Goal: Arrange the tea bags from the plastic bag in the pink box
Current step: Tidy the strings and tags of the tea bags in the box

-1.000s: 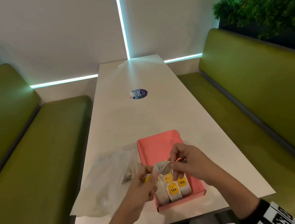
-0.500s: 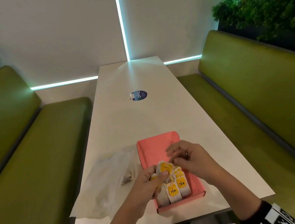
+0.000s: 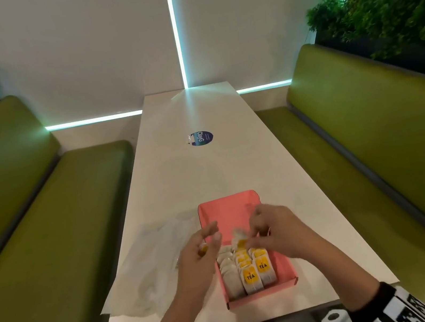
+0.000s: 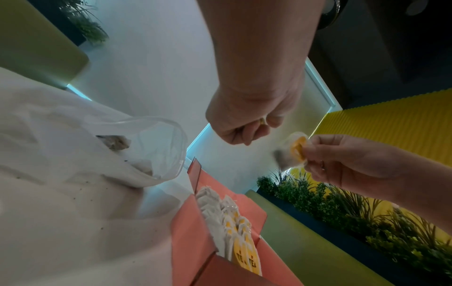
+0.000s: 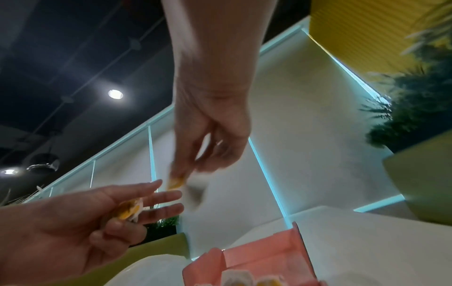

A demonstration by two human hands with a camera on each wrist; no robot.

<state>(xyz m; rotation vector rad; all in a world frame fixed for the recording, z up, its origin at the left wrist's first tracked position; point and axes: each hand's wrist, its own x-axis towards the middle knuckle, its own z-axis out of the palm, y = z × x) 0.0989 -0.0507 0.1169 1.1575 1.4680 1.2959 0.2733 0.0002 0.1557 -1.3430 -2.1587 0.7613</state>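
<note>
The pink box (image 3: 230,208) lies open on the white table, with several tea bags (image 3: 253,275) with yellow TEA tags standing in rows at its near end. Over the box's middle my right hand (image 3: 251,240) pinches one tea bag (image 3: 238,236) by its yellow tag (image 5: 175,182). My left hand (image 3: 213,240) hovers at the box's left wall, with another tea bag (image 5: 129,210) tucked in its curled fingers while two fingers point straight. The clear plastic bag (image 3: 155,266) lies crumpled left of the box, with something grey (image 4: 115,142) still inside it.
The table (image 3: 206,167) is long and narrow, and its near edge runs just below the box. Green benches (image 3: 37,246) flank it on both sides. A round blue sticker (image 3: 202,138) sits at mid table. Plants (image 3: 390,4) stand behind the benches.
My hands, which held tea bags together over the box, have drawn apart. The right hand has taken one bag, and the left has moved to the box's left wall with another.
</note>
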